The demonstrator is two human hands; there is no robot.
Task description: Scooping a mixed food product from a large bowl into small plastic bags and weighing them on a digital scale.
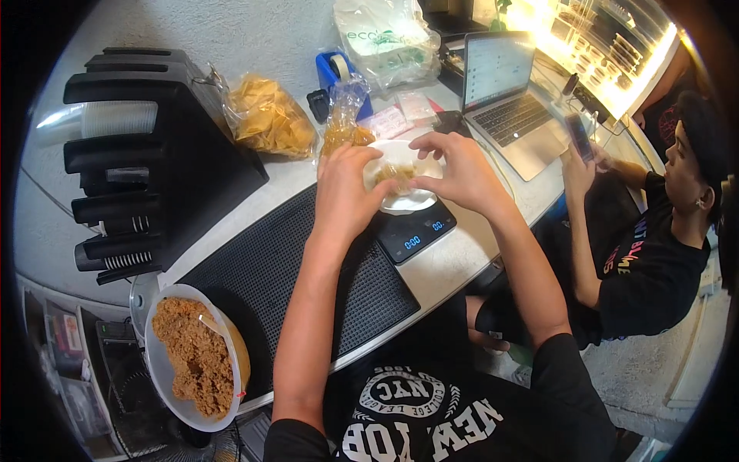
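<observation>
A white bowl (404,203) sits on a black digital scale (417,234) with lit blue digits. Inside the bowl is a shiny clear plastic packet (398,169) with yellowish-brown food in it. My left hand (349,187) comes over the bowl's left side, its thumb at the packet and its index finger near the rim. From the right, my right hand (462,170) curves over the bowl, thumb near the packet and fingers raised at the far rim. The frame does not settle whether the fingertips grip the plastic or only touch it.
A black ridged mat (260,271) lies before me. Left stand a tub of brown minced filling (196,358) and a black cup dispenser (173,144). Beyond are bagged chips (268,118), a tape dispenser (346,75) and a laptop (511,110). A person (652,254) sits at right with a phone.
</observation>
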